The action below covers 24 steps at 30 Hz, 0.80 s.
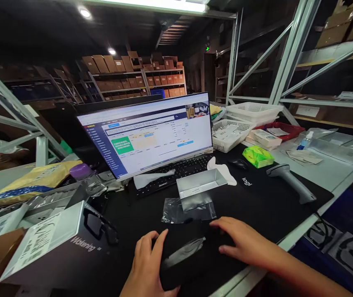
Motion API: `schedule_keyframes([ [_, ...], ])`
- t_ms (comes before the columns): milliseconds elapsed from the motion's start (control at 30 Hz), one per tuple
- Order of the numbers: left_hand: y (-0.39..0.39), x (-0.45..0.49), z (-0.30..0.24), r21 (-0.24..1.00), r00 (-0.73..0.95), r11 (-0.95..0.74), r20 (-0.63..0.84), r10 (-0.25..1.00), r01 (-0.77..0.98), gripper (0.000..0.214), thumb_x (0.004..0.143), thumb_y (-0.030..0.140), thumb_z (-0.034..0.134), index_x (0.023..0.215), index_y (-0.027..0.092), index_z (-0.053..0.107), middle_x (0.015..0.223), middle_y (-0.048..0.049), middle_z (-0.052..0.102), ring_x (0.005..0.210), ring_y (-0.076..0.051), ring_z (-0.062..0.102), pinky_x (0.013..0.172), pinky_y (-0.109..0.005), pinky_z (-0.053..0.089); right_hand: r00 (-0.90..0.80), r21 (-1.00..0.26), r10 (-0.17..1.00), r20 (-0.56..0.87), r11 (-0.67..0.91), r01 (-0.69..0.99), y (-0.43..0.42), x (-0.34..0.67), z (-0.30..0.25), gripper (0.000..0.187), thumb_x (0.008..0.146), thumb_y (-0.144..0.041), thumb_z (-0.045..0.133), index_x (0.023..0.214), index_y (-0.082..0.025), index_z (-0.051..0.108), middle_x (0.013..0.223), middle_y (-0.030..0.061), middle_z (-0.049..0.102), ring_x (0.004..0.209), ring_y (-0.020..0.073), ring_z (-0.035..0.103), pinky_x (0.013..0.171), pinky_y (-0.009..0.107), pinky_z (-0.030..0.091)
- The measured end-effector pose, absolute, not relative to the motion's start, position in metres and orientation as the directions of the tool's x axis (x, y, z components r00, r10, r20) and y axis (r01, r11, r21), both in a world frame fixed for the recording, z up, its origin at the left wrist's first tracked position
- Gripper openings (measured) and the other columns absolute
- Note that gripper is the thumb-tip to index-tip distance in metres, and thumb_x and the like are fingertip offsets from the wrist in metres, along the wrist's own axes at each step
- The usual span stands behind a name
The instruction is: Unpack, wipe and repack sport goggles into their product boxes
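Observation:
In the head view, my left hand is low at the front of the black desk mat, thumb and fingers apart. Opposite it, my right hand has its thumb and index finger spread. Between them lies a crumpled, translucent plastic strip, on something dark whose outline blends into the mat. Whether either hand touches that dark thing, I cannot make out. Beyond my hands, an open silvery box stands tilted over a clear plastic bag. White paper pieces lie behind the box.
Behind stand a keyboard and lit monitor. A grey scanner, mouse and green packet lie right. A grey printed box with black glasses against it stands left. White baskets are farther back.

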<state>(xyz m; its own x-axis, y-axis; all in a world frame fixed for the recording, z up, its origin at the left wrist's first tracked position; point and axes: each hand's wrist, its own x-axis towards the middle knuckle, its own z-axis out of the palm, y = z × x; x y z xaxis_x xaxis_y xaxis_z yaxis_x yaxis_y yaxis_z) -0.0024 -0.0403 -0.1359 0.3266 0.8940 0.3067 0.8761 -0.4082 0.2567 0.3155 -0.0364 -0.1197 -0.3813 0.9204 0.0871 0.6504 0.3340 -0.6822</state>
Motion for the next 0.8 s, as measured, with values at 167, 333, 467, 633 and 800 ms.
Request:
schedule_keyframes([
  [167, -0.035, -0.001, -0.124, 0.360, 0.367, -0.441, 0.257, 0.894, 0.822, 0.073, 0.059, 0.026, 0.073, 0.129, 0.025, 0.052, 0.131, -0.0111, 0.055, 0.123, -0.032, 0.059, 0.096, -0.046, 0.058, -0.449, -0.492, 0.892, -0.054, 0.368, 0.789, -0.031, 0.303, -0.122, 0.043, 0.082, -0.026, 0.078, 0.121, -0.015, 0.066, 0.121, 0.0141, 0.068, 0.110, 0.0303, 0.065, 0.094, 0.039, 0.052],
  [333, -0.035, 0.002, -0.108, 0.370, 0.383, -0.460, 0.264, 0.885, 0.807, 0.065, 0.060, 0.022, 0.072, 0.124, 0.025, 0.058, 0.118, -0.0076, 0.067, 0.107, -0.028, 0.069, 0.088, -0.041, 0.062, -0.520, -0.385, 0.851, -0.068, 0.459, 0.801, -0.012, 0.301, -0.112, 0.015, 0.096, -0.023, 0.061, 0.089, -0.016, 0.072, 0.091, 0.0080, 0.074, 0.086, 0.0240, 0.070, 0.073, 0.030, 0.048],
  [467, -0.035, 0.006, -0.101, 0.362, 0.401, -0.456, 0.221, 0.889, 0.813, 0.071, 0.056, 0.020, 0.073, 0.125, 0.025, 0.063, 0.121, -0.0077, 0.067, 0.111, -0.029, 0.067, 0.092, -0.041, 0.060, -0.677, -0.430, 0.728, -0.104, 0.581, 0.691, 0.000, 0.322, -0.093, 0.026, 0.099, -0.026, 0.060, 0.076, -0.019, 0.070, 0.068, -0.0002, 0.070, 0.061, 0.0146, 0.063, 0.056, 0.024, 0.036],
  [633, -0.033, 0.013, -0.090, 0.378, 0.394, -0.404, 0.109, 0.913, 0.833, 0.073, 0.056, 0.016, 0.070, 0.127, 0.029, 0.064, 0.123, -0.0054, 0.065, 0.111, -0.026, 0.065, 0.094, -0.039, 0.058, -0.868, -0.266, 0.488, 0.091, 0.852, 0.451, 0.007, 0.313, -0.048, 0.025, 0.100, -0.030, 0.059, 0.079, -0.020, 0.067, 0.075, -0.0006, 0.072, 0.066, 0.0144, 0.064, 0.061, 0.027, 0.036],
  [800, -0.031, 0.013, -0.087, 0.427, 0.464, -0.428, 0.022, 0.885, 0.796, 0.063, 0.051, 0.015, 0.075, 0.112, 0.029, 0.069, 0.112, -0.0030, 0.066, 0.105, -0.027, 0.064, 0.092, -0.041, 0.057, -0.960, -0.094, 0.126, 0.251, 0.990, 0.105, 0.017, 0.228, -0.039, 0.026, 0.097, -0.037, 0.065, 0.076, -0.021, 0.066, 0.080, -0.0028, 0.076, 0.074, 0.0136, 0.068, 0.051, 0.029, 0.033],
])
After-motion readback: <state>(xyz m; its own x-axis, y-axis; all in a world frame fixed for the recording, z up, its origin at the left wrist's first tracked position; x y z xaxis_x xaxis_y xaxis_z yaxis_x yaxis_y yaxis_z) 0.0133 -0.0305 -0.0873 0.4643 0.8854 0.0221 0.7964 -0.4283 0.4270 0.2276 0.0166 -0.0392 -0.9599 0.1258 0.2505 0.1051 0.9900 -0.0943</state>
